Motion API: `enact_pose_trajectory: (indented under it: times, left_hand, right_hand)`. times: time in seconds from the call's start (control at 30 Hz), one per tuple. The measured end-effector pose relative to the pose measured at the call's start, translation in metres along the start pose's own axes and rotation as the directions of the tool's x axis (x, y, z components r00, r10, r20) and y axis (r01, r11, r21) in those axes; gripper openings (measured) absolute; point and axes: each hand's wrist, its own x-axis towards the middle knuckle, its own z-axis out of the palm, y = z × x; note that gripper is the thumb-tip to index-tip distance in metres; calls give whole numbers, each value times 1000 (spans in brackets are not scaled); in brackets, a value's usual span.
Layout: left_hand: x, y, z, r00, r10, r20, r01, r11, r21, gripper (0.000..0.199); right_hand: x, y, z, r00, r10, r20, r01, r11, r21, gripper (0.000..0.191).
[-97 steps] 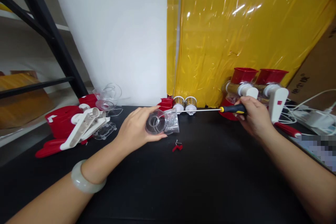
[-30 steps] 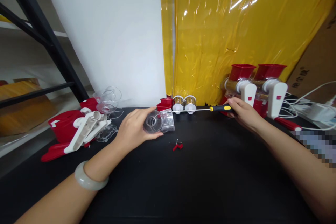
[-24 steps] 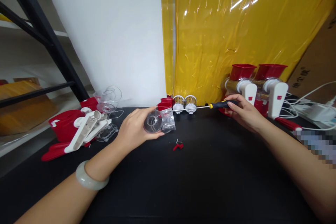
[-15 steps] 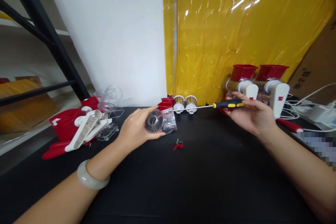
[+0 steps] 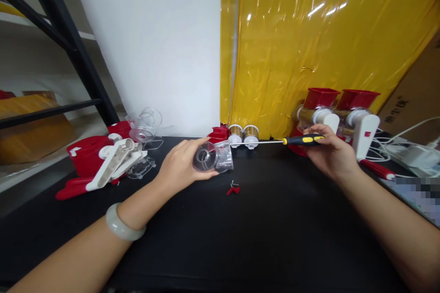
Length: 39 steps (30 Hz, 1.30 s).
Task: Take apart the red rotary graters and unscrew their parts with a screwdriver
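My left hand (image 5: 180,165) is closed around a clear plastic housing (image 5: 224,155), its round opening facing me. My right hand (image 5: 332,153) grips a screwdriver (image 5: 302,140) by its black and yellow handle. The shaft lies level and points left, its tip at the housing's upper right edge; whether it touches a screw there I cannot tell. On the black table below the housing lie small red plastic pieces (image 5: 233,190) with thin metal screws (image 5: 234,184) beside them.
Two grater drums (image 5: 250,136) and a red hopper (image 5: 219,134) stand at the back. On the left are red and white grater parts (image 5: 87,155) and clear parts (image 5: 146,126). Two assembled rotary graters (image 5: 360,119) stand right, near white cables (image 5: 385,144) and a power adapter (image 5: 421,154).
The view has shifted slightly. Both hands keep their holds, and the screwdriver stays against or near the clear housing with little visible movement.
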Motion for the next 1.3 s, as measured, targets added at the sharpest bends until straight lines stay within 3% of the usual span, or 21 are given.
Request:
enact_pose_trajectory:
  times: [0.1, 0.13, 0.2, 0.27, 0.33, 0.37, 0.43, 0.5, 0.57, 0.63, 0.7, 0.73, 0.83, 0.9, 1.0, 1.13, 1.2, 1.3]
  left_hand:
    - [-1, 0, 1, 1000, 3, -17, -3, 1000, 0, 76]
    - [-1, 0, 1, 1000, 5, -24, -5, 1000, 6, 76]
    - [-2, 1, 1, 999, 10, -32, -9, 1000, 21, 77]
    - [-3, 0, 2, 999, 26, -33, -25, 999, 32, 78]
    - [-3, -1, 2, 998, 39, -39, -37, 998, 42, 79]
    - [-3, -1, 3, 998, 44, -41, -42, 998, 48, 79]
    - [-3, -2, 3, 998, 49, -38, -47, 997, 54, 80]
    - [-2, -2, 2, 999, 43, -20, -42, 998, 43, 79]
    - [-1, -1, 1, 1000, 7, 4, -7, 999, 41, 79]
    - [0, -1, 0, 999, -42, 28, 41, 997, 58, 80]
    - [0, -1, 0, 997, -66, 50, 62, 994, 87, 82]
    - [0, -2, 0, 996, -65, 60, 59, 994, 97, 83]
    - [1, -6, 2, 997, -30, 74, 22, 995, 99, 84]
    - [1, -9, 3, 997, -16, 82, 8, 996, 88, 83]
    - [1, -11, 6, 992, -55, 116, 47, 996, 72, 83]
    - [2, -13, 7, 974, -124, 190, 118, 992, 44, 78]
    - [2, -14, 6, 970, -124, 208, 118, 992, 41, 76]
    - [1, -16, 4, 972, -109, 208, 97, 993, 65, 75]
  right_hand:
    - [-2, -1, 5, 1000, 19, 1, -19, 997, 79, 11]
    - [-3, 0, 5, 1000, -2, -26, 3, 999, 45, 18]
    - [-3, 3, 2, 995, -50, -83, 39, 991, -129, 42]
    - [-2, 5, -2, 989, -86, -118, 29, 909, -415, 54]
    - [-2, 6, -6, 985, -117, -125, 19, 800, -600, 49]
    - [-1, 6, -6, 982, -140, -130, 34, 798, -602, 41]
    - [-2, 5, -3, 976, -155, -155, 77, 905, -419, 23]
    - [-3, 2, 3, 987, -78, -138, 63, 992, -108, 24]
    - [-5, 0, 9, 998, 35, -53, -29, 993, 115, 36]
    - [-6, 0, 10, 996, 91, 3, -90, 977, 192, 34]
    - [-4, 3, 8, 996, 89, -25, -85, 987, 137, 16]
    - [-2, 5, 6, 994, 89, -59, -85, 995, 61, 16]
    - [5, 14, -2, 988, 80, -133, -118, 942, -313, 43]
    - [7, 18, -4, 990, 65, -129, -116, 889, -443, 40]
    - [4, 20, -1, 992, 66, -111, -91, 968, -235, 29]
    - [-2, 20, 4, 985, 173, -7, -172, 983, 64, 39]
    - [-1, 24, 4, 984, 179, -11, -178, 981, 78, 29]
    - [3, 33, -1, 985, 161, -66, -165, 985, -57, 22]
